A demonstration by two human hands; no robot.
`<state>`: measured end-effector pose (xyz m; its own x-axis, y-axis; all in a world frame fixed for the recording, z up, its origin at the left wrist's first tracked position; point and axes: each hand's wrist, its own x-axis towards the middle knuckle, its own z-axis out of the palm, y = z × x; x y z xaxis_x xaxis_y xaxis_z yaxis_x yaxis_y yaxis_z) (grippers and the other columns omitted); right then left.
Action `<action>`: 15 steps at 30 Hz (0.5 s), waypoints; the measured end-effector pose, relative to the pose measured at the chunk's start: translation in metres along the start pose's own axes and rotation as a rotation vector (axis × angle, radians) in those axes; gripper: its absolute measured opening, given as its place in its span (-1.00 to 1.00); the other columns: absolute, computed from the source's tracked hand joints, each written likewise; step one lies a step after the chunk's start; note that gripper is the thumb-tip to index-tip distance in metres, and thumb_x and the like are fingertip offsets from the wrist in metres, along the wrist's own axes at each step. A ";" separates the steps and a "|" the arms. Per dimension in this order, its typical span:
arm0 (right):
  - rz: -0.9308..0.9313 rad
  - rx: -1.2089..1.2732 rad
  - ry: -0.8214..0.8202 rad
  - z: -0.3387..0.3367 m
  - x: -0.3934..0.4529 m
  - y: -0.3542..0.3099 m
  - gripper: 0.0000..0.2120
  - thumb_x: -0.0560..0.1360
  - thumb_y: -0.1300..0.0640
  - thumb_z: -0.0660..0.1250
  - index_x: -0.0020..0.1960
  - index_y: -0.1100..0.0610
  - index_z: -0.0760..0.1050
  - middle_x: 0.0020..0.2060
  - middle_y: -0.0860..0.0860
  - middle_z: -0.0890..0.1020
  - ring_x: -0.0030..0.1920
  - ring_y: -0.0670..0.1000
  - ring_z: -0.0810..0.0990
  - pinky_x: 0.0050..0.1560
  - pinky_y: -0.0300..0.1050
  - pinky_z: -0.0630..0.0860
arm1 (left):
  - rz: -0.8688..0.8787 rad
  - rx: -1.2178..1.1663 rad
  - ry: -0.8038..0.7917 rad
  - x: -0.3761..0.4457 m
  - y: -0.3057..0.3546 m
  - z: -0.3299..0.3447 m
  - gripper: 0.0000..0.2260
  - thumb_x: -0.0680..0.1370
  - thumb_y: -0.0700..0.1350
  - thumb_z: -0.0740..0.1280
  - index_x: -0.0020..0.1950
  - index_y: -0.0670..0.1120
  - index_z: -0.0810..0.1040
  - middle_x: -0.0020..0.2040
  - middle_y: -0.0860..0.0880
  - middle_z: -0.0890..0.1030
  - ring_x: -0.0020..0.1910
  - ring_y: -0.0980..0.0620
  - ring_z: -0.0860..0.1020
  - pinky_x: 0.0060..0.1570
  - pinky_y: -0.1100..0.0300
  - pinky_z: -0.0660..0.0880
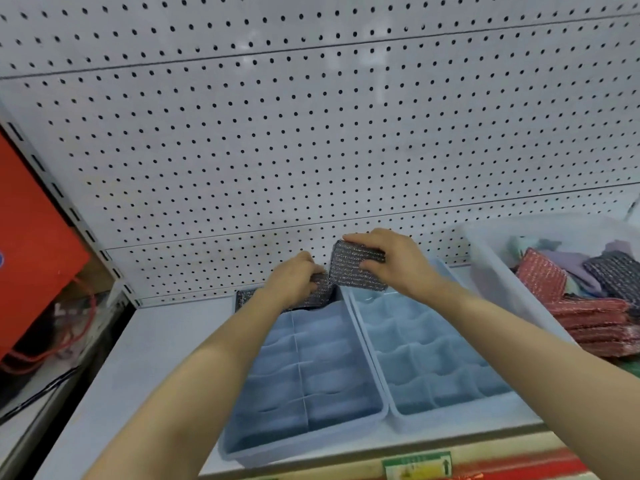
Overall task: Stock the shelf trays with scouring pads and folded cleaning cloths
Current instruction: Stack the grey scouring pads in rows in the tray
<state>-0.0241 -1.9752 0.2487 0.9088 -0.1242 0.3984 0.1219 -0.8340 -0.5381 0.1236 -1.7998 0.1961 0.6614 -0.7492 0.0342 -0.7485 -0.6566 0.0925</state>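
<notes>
we are working at the far end of the left tray (349, 415), where our left hand (294, 278) is pressing a dark scouring pad (320, 294) down into a back compartment, fingers curled over its top edge. another dark pad edge (244, 297) is showing at the back left corner of the same tray. our right hand (391, 259) is pinching a second dark scouring pad (353, 270), thumb underneath and fingers over the top, holding it upright just above the seam between the left tray and the right tray (450, 408).

to do this well, we are judging that the pad under the left hand should be seated fully, standing on edge and square to the dividers, before the right one goes in. we should be lowering the second pad straight down into the next open cell, not at a slant, so it is not catching on the thin divider walls. the rest of the cells in both trays are looking unfilled, so we are early in the job. the supply bin (491, 261) on the right is holding red pads (540, 277), more dark ones and cloths, close at hand for the next pick.
</notes>
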 end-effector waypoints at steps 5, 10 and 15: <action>0.002 0.030 -0.006 0.007 0.002 0.000 -0.50 0.42 0.26 0.43 0.30 -0.07 0.51 -0.02 -0.04 0.61 -0.03 -0.04 0.55 0.07 -0.12 0.48 | 0.026 -0.167 0.071 0.004 -0.005 0.013 -0.80 0.56 -0.18 0.32 0.18 -0.06 0.45 0.11 -0.03 0.55 0.04 -0.07 0.53 -0.02 0.06 0.46; 0.037 0.064 -0.028 0.017 0.006 0.003 -0.49 0.42 0.26 0.43 0.30 -0.10 0.50 0.00 -0.03 0.61 0.00 -0.03 0.56 0.13 -0.06 0.49 | 0.084 -0.087 -0.031 0.009 -0.011 0.021 -0.77 0.61 -0.13 0.23 0.24 -0.14 0.33 0.07 -0.11 0.49 -0.11 -0.12 0.49 -0.14 -0.01 0.44; 0.045 0.050 -0.055 0.025 0.012 0.007 -0.50 0.43 0.25 0.42 0.30 -0.09 0.50 -0.02 -0.05 0.60 -0.02 -0.05 0.55 0.11 -0.07 0.49 | 0.100 0.023 -0.030 0.014 -0.017 0.039 -0.67 0.62 -0.03 0.23 0.31 -0.17 0.33 0.07 -0.14 0.52 -0.09 -0.12 0.44 -0.04 0.02 0.40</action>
<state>-0.0022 -1.9687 0.2309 0.9340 -0.1305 0.3325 0.0987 -0.8004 -0.5912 0.1438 -1.8030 0.1563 0.5821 -0.8130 0.0126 -0.8117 -0.5801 0.0677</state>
